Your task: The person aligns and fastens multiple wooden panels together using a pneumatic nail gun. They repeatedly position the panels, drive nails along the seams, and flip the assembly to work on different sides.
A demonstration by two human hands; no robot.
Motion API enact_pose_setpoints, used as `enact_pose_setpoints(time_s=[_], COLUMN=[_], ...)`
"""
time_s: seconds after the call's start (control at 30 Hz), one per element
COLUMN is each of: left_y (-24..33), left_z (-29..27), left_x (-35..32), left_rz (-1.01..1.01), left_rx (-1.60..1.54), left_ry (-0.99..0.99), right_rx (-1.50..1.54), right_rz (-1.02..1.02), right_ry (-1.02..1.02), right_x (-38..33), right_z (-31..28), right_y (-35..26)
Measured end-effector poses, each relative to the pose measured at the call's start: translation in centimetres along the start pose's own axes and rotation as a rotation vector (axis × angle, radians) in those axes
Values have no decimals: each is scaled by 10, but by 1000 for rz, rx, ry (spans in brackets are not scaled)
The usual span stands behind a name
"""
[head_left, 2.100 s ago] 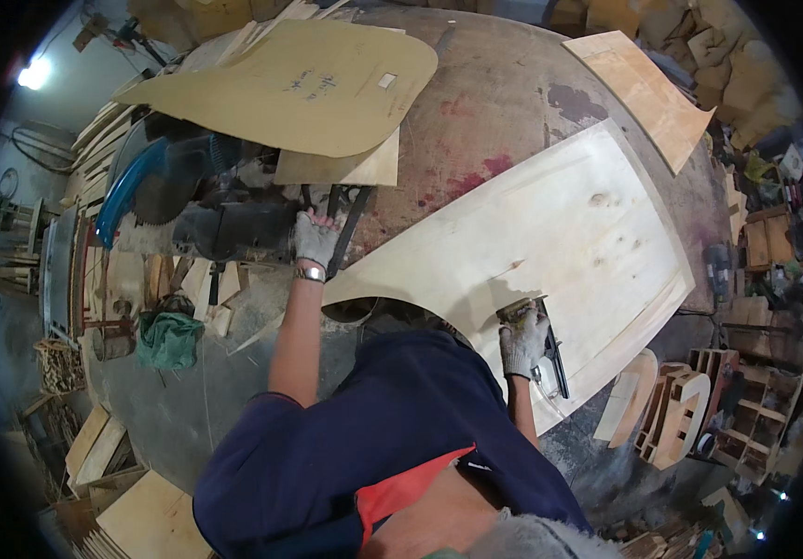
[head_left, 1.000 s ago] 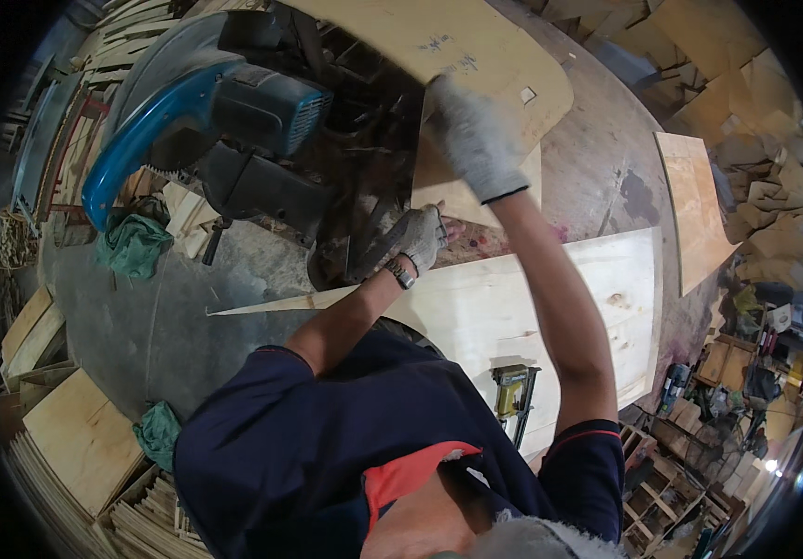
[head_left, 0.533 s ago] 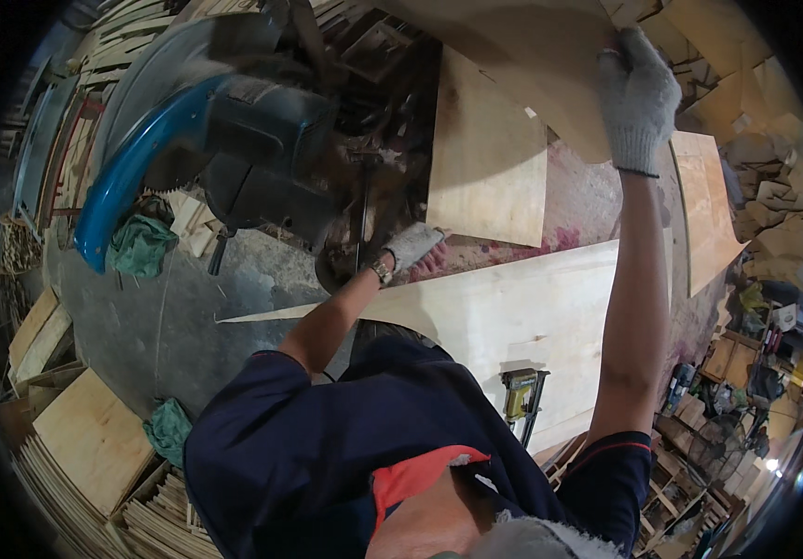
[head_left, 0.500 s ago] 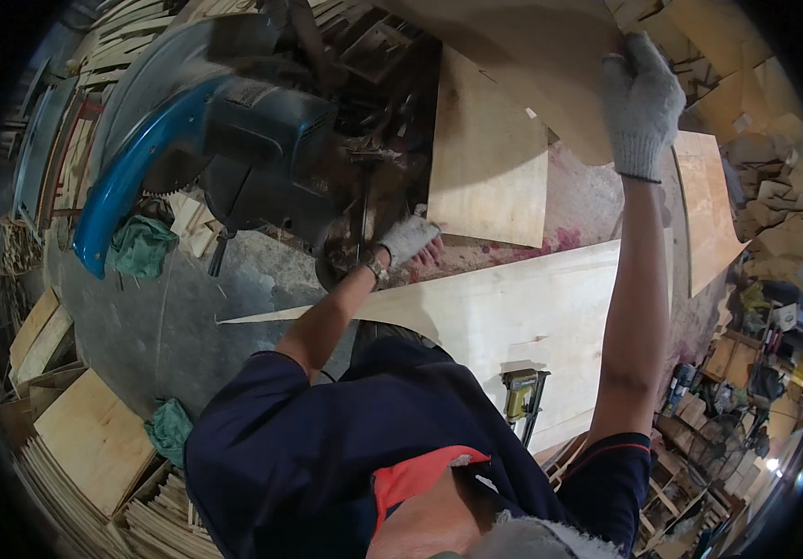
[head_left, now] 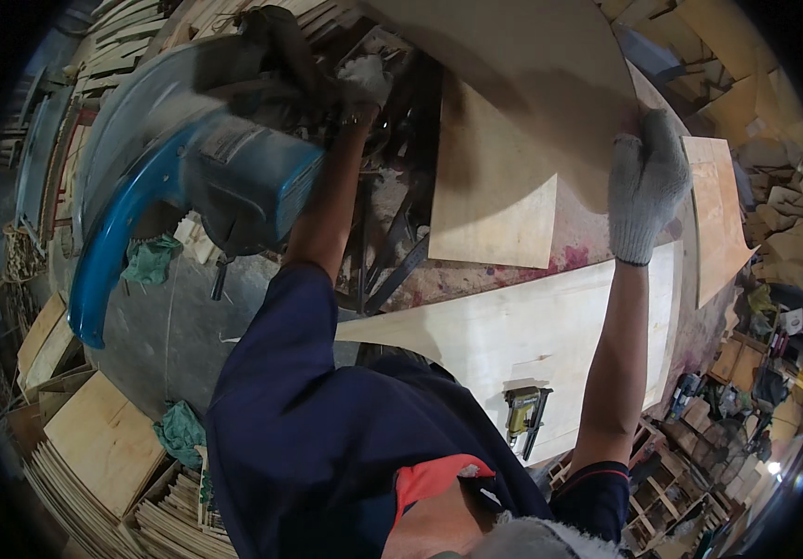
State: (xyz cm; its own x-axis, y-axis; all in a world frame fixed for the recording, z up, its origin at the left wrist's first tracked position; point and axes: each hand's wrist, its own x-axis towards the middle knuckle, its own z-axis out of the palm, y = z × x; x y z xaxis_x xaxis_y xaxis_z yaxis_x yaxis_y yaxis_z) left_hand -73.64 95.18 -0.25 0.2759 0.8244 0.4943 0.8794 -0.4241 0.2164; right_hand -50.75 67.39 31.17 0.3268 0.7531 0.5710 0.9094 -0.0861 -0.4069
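Two hands in grey-white knitted gloves work over a cluttered desk point(head_left: 574, 253) with a worn brown top stained red. The right hand point(head_left: 648, 186) has its grip closed on the curved edge of a large thin brown panel point(head_left: 522, 74). That panel is at the top centre of the view, tilted up off the desk, its shadowed face towards the viewer. The left hand point(head_left: 364, 82) is stretched out past a blue and black power saw point(head_left: 252, 163), among dark metal parts; its fingers are too obscured to tell whether they hold anything.

The brown panel looks like smooth, flat sheet board with a rounded outline. It is probably light for its size and fairly stiff, but likely to flex if held at one edge only. Its smooth face may slide, though the knitted glove should help. Two well-separated holds on the rim would seem steadiest.

Partly beneath it lies a pale, straight-edged plywood sheet point(head_left: 499, 205), matt and faintly grained. Nearer the body, a broad cream plywood panel point(head_left: 485, 326) curves inward along its near edge and narrows towards the left. On it rests an olive-green and black nail gun point(head_left: 524, 419), compact and hard-cased.
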Motion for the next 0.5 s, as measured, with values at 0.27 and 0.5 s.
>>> enact_pose_setpoints(time_s=[0.27, 0.5], left_y=[-35, -30], left_z=[99, 101], left_x=[22, 26], left_rz=[-119, -214], left_rx=[1328, 1906], left_ry=[272, 404], right_rx=[25, 6], right_rz=[37, 65], right_ry=[16, 46], right_x=[2, 3], right_z=[5, 8], right_y=[4, 6])
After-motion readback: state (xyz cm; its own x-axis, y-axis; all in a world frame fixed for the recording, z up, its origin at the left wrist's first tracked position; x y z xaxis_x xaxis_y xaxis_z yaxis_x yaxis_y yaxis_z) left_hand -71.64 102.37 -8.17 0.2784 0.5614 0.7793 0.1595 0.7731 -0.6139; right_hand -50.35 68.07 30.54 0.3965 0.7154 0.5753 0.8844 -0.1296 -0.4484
